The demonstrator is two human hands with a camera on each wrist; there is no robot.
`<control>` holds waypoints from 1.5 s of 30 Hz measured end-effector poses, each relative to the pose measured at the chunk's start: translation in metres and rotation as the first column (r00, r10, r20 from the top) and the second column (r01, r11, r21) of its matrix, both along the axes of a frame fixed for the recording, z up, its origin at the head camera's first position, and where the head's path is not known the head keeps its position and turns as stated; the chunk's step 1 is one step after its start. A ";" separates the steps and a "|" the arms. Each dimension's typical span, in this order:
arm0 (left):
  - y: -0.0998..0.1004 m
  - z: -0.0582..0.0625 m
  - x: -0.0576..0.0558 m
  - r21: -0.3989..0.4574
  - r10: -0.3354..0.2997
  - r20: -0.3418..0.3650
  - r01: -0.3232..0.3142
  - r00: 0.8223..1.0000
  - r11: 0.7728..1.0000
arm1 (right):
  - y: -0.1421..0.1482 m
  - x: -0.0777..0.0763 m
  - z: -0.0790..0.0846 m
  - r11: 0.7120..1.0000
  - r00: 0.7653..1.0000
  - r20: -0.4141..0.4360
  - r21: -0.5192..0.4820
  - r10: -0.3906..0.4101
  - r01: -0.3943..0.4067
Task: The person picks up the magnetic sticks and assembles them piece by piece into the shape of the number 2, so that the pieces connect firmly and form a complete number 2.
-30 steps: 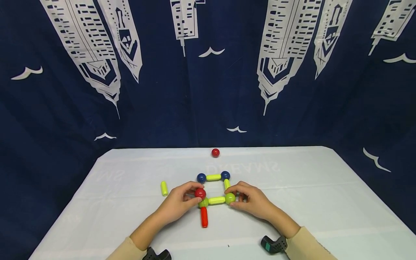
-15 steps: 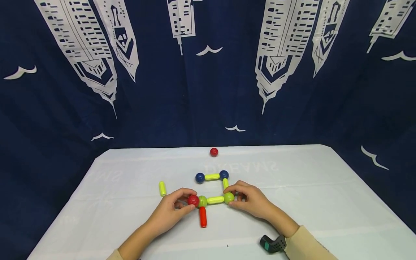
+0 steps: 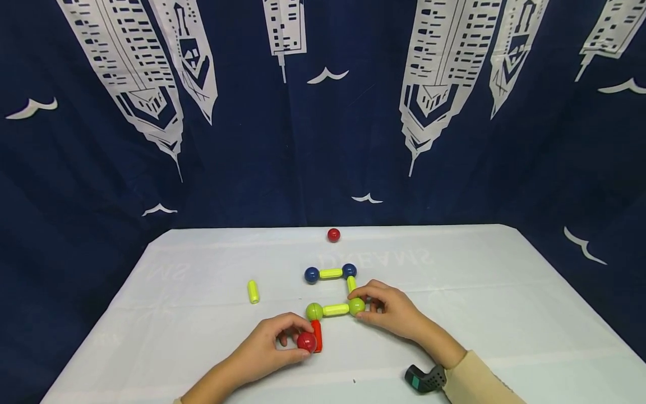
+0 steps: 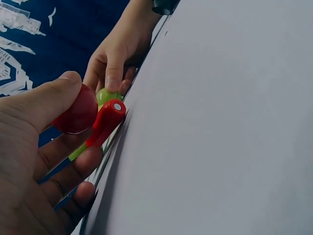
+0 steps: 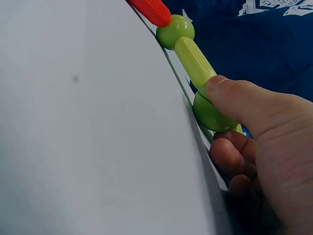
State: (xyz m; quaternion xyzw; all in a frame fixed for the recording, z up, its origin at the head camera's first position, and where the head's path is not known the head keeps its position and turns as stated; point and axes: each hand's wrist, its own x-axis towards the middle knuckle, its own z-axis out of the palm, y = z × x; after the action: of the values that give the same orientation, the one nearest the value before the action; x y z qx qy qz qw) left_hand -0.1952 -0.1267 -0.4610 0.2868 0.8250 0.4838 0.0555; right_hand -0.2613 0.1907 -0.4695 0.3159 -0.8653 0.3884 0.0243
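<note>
My left hand (image 3: 267,345) pinches a red ball (image 3: 306,341) between thumb and fingers, close beside a red rod (image 3: 317,335). That rod runs from a green ball (image 3: 314,311) toward the near side; its free end shows in the left wrist view. A yellow-green rod (image 3: 335,310) joins this ball to a second green ball (image 3: 356,306), which the thumb and fingers of my right hand (image 3: 391,314) grip. Beyond it another yellow-green rod (image 3: 351,284), partly hidden by my fingers, leads to a blue ball (image 3: 349,270). A further rod (image 3: 331,273) connects that to another blue ball (image 3: 312,275).
A loose yellow-green rod (image 3: 253,292) lies left of the joined pieces. Another red ball (image 3: 333,235) sits near the far edge of the white table (image 3: 479,292). A dark blue cloth (image 3: 348,146) with white buildings hangs behind.
My left hand has brought the red ball from on top of the left green ball, past its left side, nearer and down beside the red rod. The right hand stays on its green ball.
</note>
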 end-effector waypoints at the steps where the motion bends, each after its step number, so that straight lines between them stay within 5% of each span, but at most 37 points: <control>1: 0.001 -0.001 0.001 0.002 -0.002 -0.008 0.002 1.000 1.000 | 0.000 0.000 0.000 1.000 1.000 0.002 0.001 0.000 0.000; 12: 0.007 -0.005 0.002 -0.011 -0.020 -0.051 0.019 0.998 1.000 | -0.009 0.004 0.007 0.999 0.995 -0.092 -0.038 -0.028 0.025; 21: 0.004 -0.007 -0.003 -0.055 -0.080 -0.125 0.074 0.989 0.996 | -0.026 0.006 0.021 0.980 0.968 -0.239 0.159 -0.082 0.122; 29: -0.005 -0.002 -0.006 -0.113 -0.151 -0.002 0.149 0.989 0.982 | -0.026 0.005 0.011 0.981 0.967 -0.239 0.153 -0.084 0.123; 45: -0.002 -0.007 -0.002 -0.074 -0.144 -0.184 0.133 0.972 0.988 | -0.030 0.004 0.006 0.993 0.979 -0.179 0.052 -0.098 0.109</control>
State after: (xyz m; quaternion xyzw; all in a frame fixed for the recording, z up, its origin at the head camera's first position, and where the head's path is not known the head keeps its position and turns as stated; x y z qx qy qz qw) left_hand -0.1975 -0.1287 -0.4683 0.3863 0.8190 0.4239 0.0195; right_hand -0.2573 0.1605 -0.4631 0.3039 -0.8866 0.3306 0.1111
